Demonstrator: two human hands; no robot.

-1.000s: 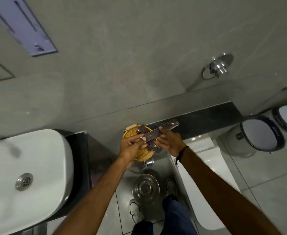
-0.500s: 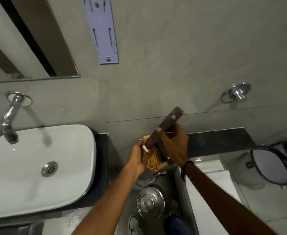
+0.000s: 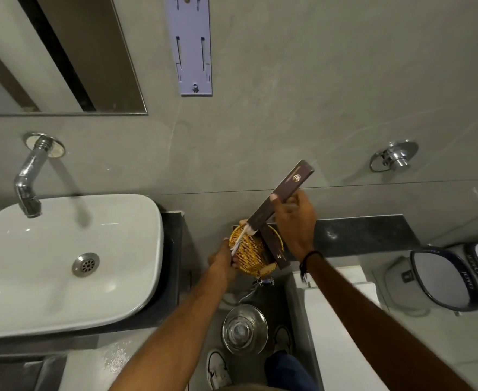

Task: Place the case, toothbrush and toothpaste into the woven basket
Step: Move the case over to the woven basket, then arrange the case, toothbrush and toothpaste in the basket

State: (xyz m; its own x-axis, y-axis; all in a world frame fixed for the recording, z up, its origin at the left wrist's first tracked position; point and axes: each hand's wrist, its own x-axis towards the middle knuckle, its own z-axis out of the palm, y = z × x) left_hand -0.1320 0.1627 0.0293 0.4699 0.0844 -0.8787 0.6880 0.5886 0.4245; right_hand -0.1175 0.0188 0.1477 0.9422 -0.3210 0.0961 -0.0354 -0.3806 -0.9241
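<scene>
A round yellow woven basket (image 3: 249, 253) stands on the dark stone ledge (image 3: 364, 235) against the wall. My right hand (image 3: 295, 221) holds a long dark brown case (image 3: 284, 194) tilted up above the basket. A second dark brown box (image 3: 274, 249) lies across the basket's right rim. My left hand (image 3: 223, 261) grips a white toothbrush (image 3: 239, 241), partly drawn out of the case's lower end, over the basket. The toothpaste cannot be made out.
A white washbasin (image 3: 63, 263) with a chrome tap (image 3: 29, 179) is at the left. A white toilet cistern (image 3: 342, 320) is below the ledge, two bins (image 3: 440, 280) at the right. A steel lidded bin (image 3: 244, 328) stands on the floor by my shoes.
My left hand has drawn the white toothbrush out of the case's lower end, down and left over the basket. My right hand keeps the case tilted upward. The view has risen slightly.
</scene>
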